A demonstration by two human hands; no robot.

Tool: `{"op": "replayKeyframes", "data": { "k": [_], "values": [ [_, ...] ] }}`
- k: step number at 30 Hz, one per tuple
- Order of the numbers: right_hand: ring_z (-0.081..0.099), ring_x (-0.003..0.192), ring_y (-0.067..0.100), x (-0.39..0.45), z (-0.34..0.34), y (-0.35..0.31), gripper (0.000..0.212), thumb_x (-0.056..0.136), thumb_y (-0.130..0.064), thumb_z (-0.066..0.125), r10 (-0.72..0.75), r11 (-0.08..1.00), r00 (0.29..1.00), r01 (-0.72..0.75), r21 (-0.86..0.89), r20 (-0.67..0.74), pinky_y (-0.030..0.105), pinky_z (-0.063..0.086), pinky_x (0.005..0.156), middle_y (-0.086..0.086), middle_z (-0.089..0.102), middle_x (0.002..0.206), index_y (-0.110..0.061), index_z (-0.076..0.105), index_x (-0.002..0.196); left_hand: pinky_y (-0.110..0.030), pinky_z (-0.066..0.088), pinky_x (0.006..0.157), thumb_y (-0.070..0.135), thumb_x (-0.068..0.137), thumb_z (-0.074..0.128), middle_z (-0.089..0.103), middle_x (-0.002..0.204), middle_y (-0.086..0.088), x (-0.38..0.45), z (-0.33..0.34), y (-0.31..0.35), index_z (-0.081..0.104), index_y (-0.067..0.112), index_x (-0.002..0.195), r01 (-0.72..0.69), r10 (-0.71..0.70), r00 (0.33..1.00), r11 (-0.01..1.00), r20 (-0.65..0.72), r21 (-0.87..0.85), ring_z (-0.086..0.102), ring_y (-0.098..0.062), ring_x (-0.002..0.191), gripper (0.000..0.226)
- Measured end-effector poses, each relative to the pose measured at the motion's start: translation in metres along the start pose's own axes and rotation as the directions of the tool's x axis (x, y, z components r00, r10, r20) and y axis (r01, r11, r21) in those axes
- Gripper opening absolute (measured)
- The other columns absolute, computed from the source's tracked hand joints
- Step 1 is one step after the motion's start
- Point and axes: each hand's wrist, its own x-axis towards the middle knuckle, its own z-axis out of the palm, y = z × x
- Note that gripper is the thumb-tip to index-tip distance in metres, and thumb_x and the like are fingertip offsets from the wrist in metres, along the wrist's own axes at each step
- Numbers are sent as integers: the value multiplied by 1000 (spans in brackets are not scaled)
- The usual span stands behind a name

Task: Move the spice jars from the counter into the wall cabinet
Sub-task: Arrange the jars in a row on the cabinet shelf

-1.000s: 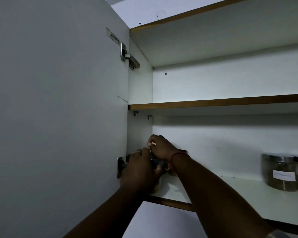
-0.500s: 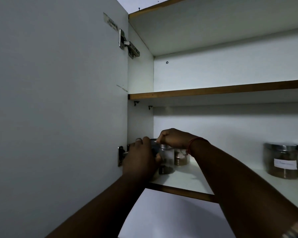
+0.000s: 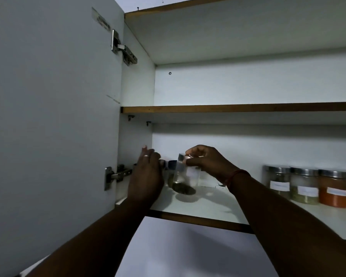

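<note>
Your right hand pinches with its fingers the metal lid of a tilted, nearly empty glass spice jar on the lower shelf, at seven o'clock, while your left hand, fingers together, steadies neighbouring jars; light, smooth, breakable, so grasp its body.

The jar behind the left hand is mostly hidden; only its dark lid is seen. The lid of the tilted jar is partly covered by the right hand. Labels on the jars right of that hand cannot be read, and the last is cut off.
</note>
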Motion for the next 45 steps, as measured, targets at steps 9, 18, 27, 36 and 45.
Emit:
{"op": "replayKeyframes", "data": {
  "k": [9, 18, 27, 36, 45],
  "values": [
    [59, 103, 19, -29, -61, -8, 39, 88, -4, 65, 38, 917, 999, -36, 397, 4, 35, 44, 89, 5, 67, 111, -11, 64, 126, -55, 55, 91, 59, 99, 42, 63, 125, -29, 0, 38, 91, 53, 6, 131, 831, 35, 501, -298, 865, -469, 65, -45, 111, 63],
    [64, 113, 21, -43, -72, 34, 86, 69, -38, 90, 128, 974, 979, -94, 209, -158, 45, 58, 94, 3, 59, 127, -23, 38, 136, -54, 49, 106, 21, 105, 44, 77, 107, -12, 15, 68, 145, 66, 9, 121, 680, 1, 728, -130, 686, -722, 69, -40, 107, 30],
    [72, 100, 24, -50, -95, 78, 45, 87, -32, 75, 132, 941, 958, -39, 336, -256, 41, 61, 84, 8, 71, 114, -20, 58, 127, -41, 55, 93, 36, 104, 46, 71, 117, -10, 9, 106, 154, 67, 16, 121, 660, -200, 694, -208, 692, -722, 67, -28, 109, 33],
    [72, 94, 23, -42, -109, 82, 30, 105, -35, 43, 200, 947, 938, -112, 300, -282, 40, 57, 86, 9, 75, 105, -19, 67, 112, -37, 52, 89, 12, 102, 51, 72, 111, -12, 33, 133, 154, 62, 14, 125, 718, -54, 695, -2, 717, -696, 65, -24, 97, 26],
    [60, 99, 17, -43, -128, 83, 28, 99, -11, 51, 81, 966, 896, -179, -187, -437, 26, 45, 82, -2, 62, 108, -8, 64, 124, -42, 55, 97, -1, 82, 76, 71, 115, -15, 37, 154, 169, 61, 4, 124, 682, -183, 724, 52, 665, -729, 70, -28, 105, 45]
  ]
}}
